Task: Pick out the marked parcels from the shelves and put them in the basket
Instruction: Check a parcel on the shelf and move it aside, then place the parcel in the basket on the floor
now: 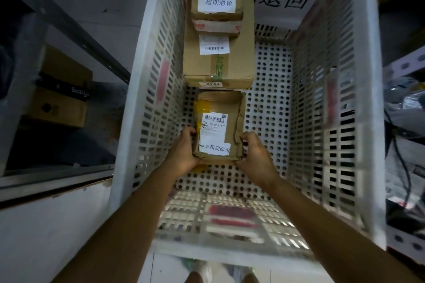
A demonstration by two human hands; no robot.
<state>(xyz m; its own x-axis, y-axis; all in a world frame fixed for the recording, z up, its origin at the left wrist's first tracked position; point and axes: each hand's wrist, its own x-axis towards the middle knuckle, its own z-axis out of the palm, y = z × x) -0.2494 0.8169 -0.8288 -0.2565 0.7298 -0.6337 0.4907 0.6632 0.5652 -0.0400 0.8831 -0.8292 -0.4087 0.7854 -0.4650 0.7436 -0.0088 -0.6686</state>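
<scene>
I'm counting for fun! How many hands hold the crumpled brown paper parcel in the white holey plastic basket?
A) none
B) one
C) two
C: the left hand and the right hand each grip one side of the crumpled brown paper parcel, low inside the white holey plastic basket.

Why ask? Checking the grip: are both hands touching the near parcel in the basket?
Touching. The head view shows the left hand and right hand gripping the parcel at its near corners, no gap.
</scene>
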